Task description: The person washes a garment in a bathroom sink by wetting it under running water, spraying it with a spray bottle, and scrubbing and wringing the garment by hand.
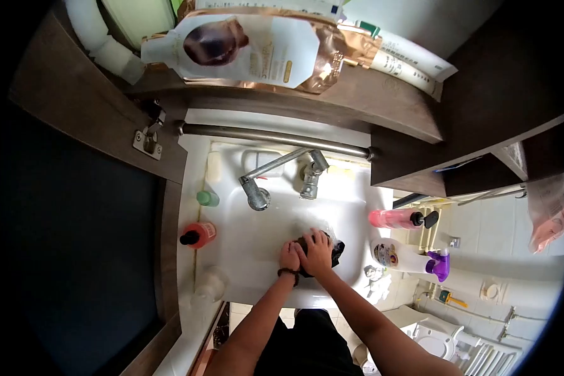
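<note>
Low in the white sink (244,250), both my hands press together on a black crumpled cloth (338,253). What kind of cloth it is cannot be made out. My left hand (289,257), with a dark beaded band at the wrist, closes on the cloth's left side. Over its top and right side my right hand (316,250) is curled, covering most of it. A clear, shiny patch, perhaps water or bubbles, shows just beyond the right fingers. The grey metal faucet (310,175) has a jointed spout (257,195) swung to the left, its end above the basin.
A red bottle (200,235) and a green-capped container (207,198) stand on the left rim. At right are a pink pump bottle (395,218) and a white spray bottle (398,254) with a purple trigger. A metal rail (276,140) and a wooden shelf (282,100) holding pouches overhang the back.
</note>
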Demonstrator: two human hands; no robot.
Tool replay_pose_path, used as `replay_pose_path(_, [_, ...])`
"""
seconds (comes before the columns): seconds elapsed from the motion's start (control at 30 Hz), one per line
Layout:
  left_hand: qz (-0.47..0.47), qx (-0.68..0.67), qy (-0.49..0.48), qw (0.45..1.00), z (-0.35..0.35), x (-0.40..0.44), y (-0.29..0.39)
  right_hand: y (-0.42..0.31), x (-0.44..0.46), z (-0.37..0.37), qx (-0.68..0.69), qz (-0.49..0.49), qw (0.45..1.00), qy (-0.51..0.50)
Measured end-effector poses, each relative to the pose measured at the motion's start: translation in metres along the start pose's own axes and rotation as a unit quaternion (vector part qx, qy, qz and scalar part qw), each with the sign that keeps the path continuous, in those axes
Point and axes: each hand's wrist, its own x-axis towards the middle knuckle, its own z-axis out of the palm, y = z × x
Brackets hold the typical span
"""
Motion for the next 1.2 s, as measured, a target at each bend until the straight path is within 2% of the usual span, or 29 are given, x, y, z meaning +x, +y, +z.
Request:
replay_pose_path(0.07, [-0.011, 0.072, 0.026, 0.997, -0.005, -0.017, 0.026, 0.009, -0.005, 0.025, 0.010, -0.018, 1.000, 0.003])
replay_pose_path(0.13, [0.052, 0.140, 0.059, 0.987, -0.003, -0.016, 0.029, 0.011, 0.005, 0.033, -0.047, 0.040, 0.994, -0.094])
replay_pose_path(0.17, [0.066, 0.113, 0.028, 0.991, -0.006, -0.014, 0.028, 0.016, 0.014, 0.035, -0.079, 0.049, 0.982, -0.165])
replay_pose_path(0.2, [0.065, 0.114, 0.030, 0.991, -0.006, -0.012, 0.028, 0.010, 0.039, 0.029, -0.077, 0.048, 0.982, -0.166])
replay_pose_path(0.27, [0.043, 0.063, 0.065, 0.995, -0.007, -0.012, 0.023, -0.005, 0.073, 0.022, -0.087, 0.147, 0.921, -0.351])
replay_pose_path(0.3, [0.051, 0.082, 0.080, 0.992, 0.002, 0.009, -0.016, -0.004, 0.072, 0.026, -0.031, 0.166, 0.936, -0.308])
replay_pose_path(0.33, [0.059, 0.080, 0.077, 0.992, 0.004, 0.017, -0.012, 0.002, 0.070, 0.026, -0.033, 0.167, 0.939, -0.300])
replay_pose_path(0.37, [-0.080, -0.112, 0.046, 0.989, 0.000, 0.023, -0.006, 0.009, 0.058, 0.026, 0.074, 0.075, 0.974, -0.202])
replay_pose_path(0.4, [-0.220, -0.296, 0.012, 0.929, -0.006, 0.027, -0.007, 0.015, 0.043, 0.023, 0.178, -0.019, 0.978, -0.104])
replay_pose_path(0.43, [-0.162, -0.437, -0.096, 0.880, 0.001, 0.074, -0.092, 0.015, 0.035, 0.003, 0.252, -0.035, 0.960, -0.119])
replay_pose_path(0.47, [-0.187, -0.455, -0.113, 0.863, -0.005, 0.070, -0.082, 0.026, 0.024, -0.007, 0.254, -0.043, 0.947, -0.190])
replay_pose_path(0.5, [-0.200, -0.439, -0.116, 0.868, -0.010, 0.056, -0.056, 0.033, 0.013, -0.012, 0.286, 0.046, 0.930, -0.225])
replay_pose_path(0.53, [-0.161, -0.342, -0.101, 0.920, -0.010, 0.044, -0.039, 0.037, 0.007, -0.015, 0.315, 0.135, 0.903, -0.259])
replay_pose_path(0.57, [-0.087, -0.173, -0.077, 0.978, -0.010, 0.032, -0.024, 0.013, 0.018, -0.041, 0.240, 0.249, 0.904, -0.251])
replay_pose_path(0.6, [-0.024, -0.020, -0.051, 0.998, -0.008, 0.019, -0.011, 0.003, 0.016, -0.032, 0.240, 0.250, 0.904, -0.251])
replay_pose_path(0.63, [0.014, 0.076, -0.026, 0.997, -0.004, 0.009, -0.006, -0.006, 0.013, -0.019, 0.131, 0.139, 0.973, -0.126])
replay_pose_path(0.67, [0.015, 0.091, -0.026, 0.995, -0.003, 0.012, -0.011, -0.008, 0.009, -0.006, 0.017, 0.021, 1.000, 0.004])
replay_pose_path(0.73, [0.020, 0.138, -0.022, 0.990, -0.004, 0.018, -0.024, -0.001, 0.000, 0.023, 0.054, 0.003, 0.998, -0.028])
replay_pose_path(0.8, [0.008, 0.077, -0.020, 0.997, -0.007, 0.024, -0.031, 0.000, 0.005, 0.036, -0.018, 0.016, 0.997, -0.070])
replay_pose_path(0.83, [0.000, 0.015, -0.022, 1.000, -0.009, 0.025, -0.031, 0.006, 0.015, 0.050, -0.034, -0.011, 0.999, -0.018])
replay_pose_path(0.87, [-0.009, -0.044, -0.027, 0.999, -0.013, 0.023, -0.032, 0.011, 0.023, 0.062, -0.071, 0.018, 0.993, -0.088])
replay_pose_path(0.9, [-0.086, -0.040, -0.028, 0.995, -0.011, 0.012, -0.019, 0.012, 0.041, 0.067, -0.077, 0.056, 0.985, -0.142])
replay_pose_path(0.93, [-0.085, -0.042, -0.026, 0.995, -0.010, 0.012, -0.023, 0.011, 0.054, 0.068, -0.085, 0.090, 0.973, -0.195])
replay_pose_path(0.97, [-0.115, -0.106, -0.033, 0.987, -0.010, 0.012, -0.025, 0.009, 0.054, 0.064, -0.084, 0.088, 0.974, -0.193])
replay_pose_path(1.03, [-0.136, -0.169, -0.044, 0.975, -0.012, 0.020, -0.008, 0.007, 0.060, 0.050, 0.085, 0.181, 0.965, -0.169])
replay_pose_path(1.07, [-0.160, -0.290, -0.064, 0.941, -0.014, 0.022, -0.003, 0.011, 0.053, 0.036, 0.082, 0.183, 0.965, -0.168])
replay_pose_path(1.1, [-0.182, -0.408, -0.082, 0.891, -0.015, 0.023, 0.003, 0.018, 0.045, 0.016, 0.202, 0.085, 0.965, -0.142])
replay_pose_path(1.13, [-0.182, -0.411, -0.084, 0.889, -0.013, 0.026, -0.005, 0.027, 0.035, 0.002, 0.318, -0.016, 0.941, -0.112])
replay_pose_path(1.2, [-0.043, -0.127, -0.003, 0.991, -0.008, 0.039, -0.028, 0.037, 0.015, -0.001, 0.336, -0.037, 0.933, -0.121])
